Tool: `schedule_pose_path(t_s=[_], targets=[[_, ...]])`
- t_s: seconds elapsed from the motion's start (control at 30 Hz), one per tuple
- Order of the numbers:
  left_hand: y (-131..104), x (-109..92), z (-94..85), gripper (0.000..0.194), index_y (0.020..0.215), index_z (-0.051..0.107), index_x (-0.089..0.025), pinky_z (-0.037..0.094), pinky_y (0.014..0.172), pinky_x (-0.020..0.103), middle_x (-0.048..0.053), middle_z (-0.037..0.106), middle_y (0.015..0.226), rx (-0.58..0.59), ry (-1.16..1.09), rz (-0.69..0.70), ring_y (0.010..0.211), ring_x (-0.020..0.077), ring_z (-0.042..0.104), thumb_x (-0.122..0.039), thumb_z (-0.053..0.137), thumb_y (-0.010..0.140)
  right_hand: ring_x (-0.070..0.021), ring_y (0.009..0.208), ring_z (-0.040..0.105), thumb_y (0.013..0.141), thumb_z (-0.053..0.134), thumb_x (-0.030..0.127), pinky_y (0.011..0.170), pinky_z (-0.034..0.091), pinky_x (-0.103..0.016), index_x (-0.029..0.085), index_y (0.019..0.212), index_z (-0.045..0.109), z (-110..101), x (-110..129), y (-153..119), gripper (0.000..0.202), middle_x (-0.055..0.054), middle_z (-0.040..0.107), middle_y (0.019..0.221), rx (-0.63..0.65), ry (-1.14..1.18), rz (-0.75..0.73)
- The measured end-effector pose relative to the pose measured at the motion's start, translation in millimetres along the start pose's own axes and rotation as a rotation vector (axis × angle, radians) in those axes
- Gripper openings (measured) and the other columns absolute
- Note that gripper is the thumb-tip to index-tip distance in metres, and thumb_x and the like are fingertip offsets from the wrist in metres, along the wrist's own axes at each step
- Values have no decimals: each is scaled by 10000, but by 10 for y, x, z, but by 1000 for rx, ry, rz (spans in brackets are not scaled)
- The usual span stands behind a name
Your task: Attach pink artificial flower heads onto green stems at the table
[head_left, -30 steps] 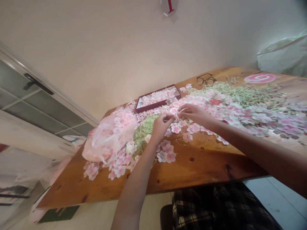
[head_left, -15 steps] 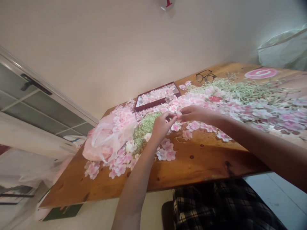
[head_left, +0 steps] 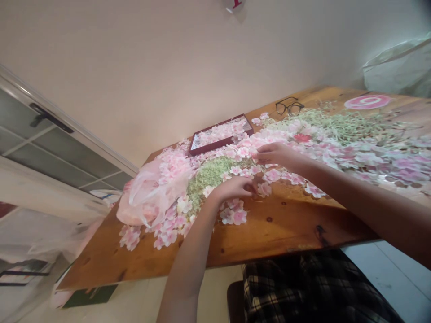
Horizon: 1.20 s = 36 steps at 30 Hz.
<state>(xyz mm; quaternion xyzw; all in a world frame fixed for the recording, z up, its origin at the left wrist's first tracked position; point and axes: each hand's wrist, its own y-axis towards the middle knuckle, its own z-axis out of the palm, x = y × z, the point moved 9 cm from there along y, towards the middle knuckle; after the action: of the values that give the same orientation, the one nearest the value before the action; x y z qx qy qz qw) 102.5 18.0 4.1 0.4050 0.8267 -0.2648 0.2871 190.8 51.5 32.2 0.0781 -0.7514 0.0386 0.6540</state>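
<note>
My left hand point(head_left: 237, 187) hangs low over the near part of the flower spread, its fingers curled together beside a loose pink artificial flower point(head_left: 265, 189). Whatever its fingertips pinch, if anything, is too small to make out. Farther right and back, my right hand point(head_left: 279, 155) has thumb and fingers drawn together at the edge of the pink blossom heap point(head_left: 247, 151). Anything between those fingertips blends into the petals. Left of my hands lies a clump of pale green stems point(head_left: 212, 174), with a small flower cluster point(head_left: 234, 215) below my left hand.
A dark red tray point(head_left: 210, 146) of blossoms stands by the wall. Eyeglasses point(head_left: 288, 106), loose green stems point(head_left: 350, 126) and a pink round piece point(head_left: 367, 102) lie at the back right. A plastic bag point(head_left: 144, 197) of pink petals sits on the wooden table point(head_left: 286, 229) at left.
My hands, close together before, have parted. The left came down and toward me, beside the loose flower; the right shifted slightly up and right, at the blossoms.
</note>
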Motion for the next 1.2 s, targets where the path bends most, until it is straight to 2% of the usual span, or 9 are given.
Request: schedule_pose_path(t_s=[0.13,0.33,0.43,0.57,0.73,1.07,1.2], targets=[[28,-49,-156,158,733,641,-223,407,634,239,17,640,786,-184,-51,40,715,141,567,-280,507,672,-108,532,440,623,586,384,492,347,-243,170,509,466,11,79,-12,270,-3,459,526,6,-124,-58],[-169,83,-585,287,738,626,-198,370,601,235,32,613,762,-573,-166,-75,686,133,530,-436,474,686,-78,482,382,687,529,372,449,273,-227,161,546,468,18,261,-34,261,7,463,538,-9,-349,-188],[-230,132,-670,299,750,627,-195,358,572,229,31,603,734,-666,-213,-102,633,114,506,-450,491,674,-84,499,402,699,515,380,454,274,-227,161,588,498,67,279,-36,246,1,493,570,10,-395,-236],[-235,130,-690,291,767,636,-196,358,580,235,36,604,734,-691,-233,-91,622,108,497,-439,510,668,-95,527,430,718,493,377,473,284,-232,166,622,522,101,302,-41,234,-6,514,597,-6,-440,-313],[-222,77,-689,277,765,627,-191,364,620,237,36,613,787,-676,-214,-42,715,124,522,-425,508,675,-90,528,426,733,485,377,482,280,-235,159,594,497,97,351,-66,259,-6,511,600,-35,-459,-365],[-226,16,-668,290,741,616,-173,347,592,228,18,592,717,-681,-189,-7,642,104,493,-430,501,672,-83,504,404,729,491,324,468,264,-235,149,597,512,125,320,-51,220,2,493,564,-3,-437,-320],[-220,31,-657,299,719,608,-171,320,550,222,0,549,640,-700,-150,-9,569,91,441,-444,499,667,-82,494,397,722,493,321,467,266,-237,155,580,496,164,263,-47,218,9,479,545,54,-371,-262]])
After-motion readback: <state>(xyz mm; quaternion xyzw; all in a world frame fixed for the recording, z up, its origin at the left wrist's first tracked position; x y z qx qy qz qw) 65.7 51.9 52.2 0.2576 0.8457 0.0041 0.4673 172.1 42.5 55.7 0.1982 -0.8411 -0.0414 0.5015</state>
